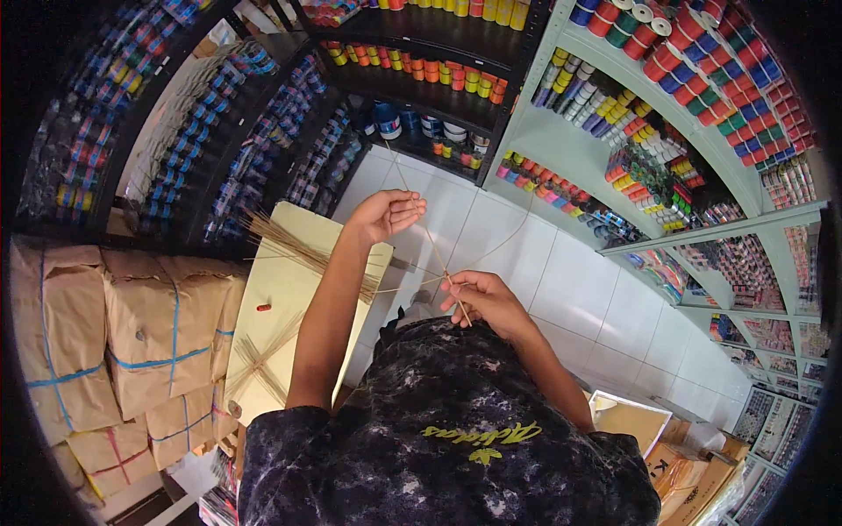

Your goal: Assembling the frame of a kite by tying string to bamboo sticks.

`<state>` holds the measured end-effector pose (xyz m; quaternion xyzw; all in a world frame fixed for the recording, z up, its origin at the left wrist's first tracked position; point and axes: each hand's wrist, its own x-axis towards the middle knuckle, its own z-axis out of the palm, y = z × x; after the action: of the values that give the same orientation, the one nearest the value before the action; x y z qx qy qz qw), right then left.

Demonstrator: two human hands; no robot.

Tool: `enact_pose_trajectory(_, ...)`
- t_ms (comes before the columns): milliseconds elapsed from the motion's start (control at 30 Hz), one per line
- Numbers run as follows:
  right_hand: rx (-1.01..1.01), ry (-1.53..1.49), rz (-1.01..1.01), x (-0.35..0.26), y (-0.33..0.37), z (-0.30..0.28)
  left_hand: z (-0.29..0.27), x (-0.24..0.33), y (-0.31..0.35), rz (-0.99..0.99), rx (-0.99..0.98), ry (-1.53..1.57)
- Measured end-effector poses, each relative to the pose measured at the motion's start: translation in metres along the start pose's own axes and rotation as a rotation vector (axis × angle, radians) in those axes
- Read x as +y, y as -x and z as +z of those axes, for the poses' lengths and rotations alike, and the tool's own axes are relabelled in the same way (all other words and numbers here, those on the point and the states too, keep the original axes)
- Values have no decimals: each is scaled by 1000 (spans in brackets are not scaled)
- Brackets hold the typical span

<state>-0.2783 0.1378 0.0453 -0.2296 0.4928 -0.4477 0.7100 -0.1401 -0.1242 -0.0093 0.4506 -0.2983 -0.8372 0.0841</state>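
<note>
My left hand (pixel 386 215) is raised in front of me, its fingers pinched on a long thin tan stick (pixel 427 230). Lower and to the right, my right hand (pixel 484 300) grips the spot where several thin sticks (pixel 449 280) cross, close to my dark patterned shirt. The sticks fan outward from that crossing over the white tiled floor. To my left, a pale yellow table (pixel 281 294) carries a loose bundle of the same sticks (pixel 294 250), a tied crossed bundle (pixel 259 358) and a small red piece (pixel 263 308).
Brown paper parcels (pixel 132 333) tied with blue string are stacked at the left. Shelves of coloured spools (pixel 693 61) line the back and right walls. Cardboard boxes (pixel 675 465) sit at the lower right. White floor tiles (pixel 570 280) lie ahead.
</note>
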Motion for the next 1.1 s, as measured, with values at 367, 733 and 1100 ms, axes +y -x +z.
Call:
enact_pose_trajectory(367, 53, -151, -6, 5, -1, -2, -8, 15, 10, 42, 96, -220)
enact_pose_trajectory(733, 34, -424, 9, 14, -8, -12, 13, 43, 33, 209, 237, -526)
enact_pose_trajectory(1100, 44, -369, 20, 14, -7, -8, 4, 51, 26, 173, 201, -528)
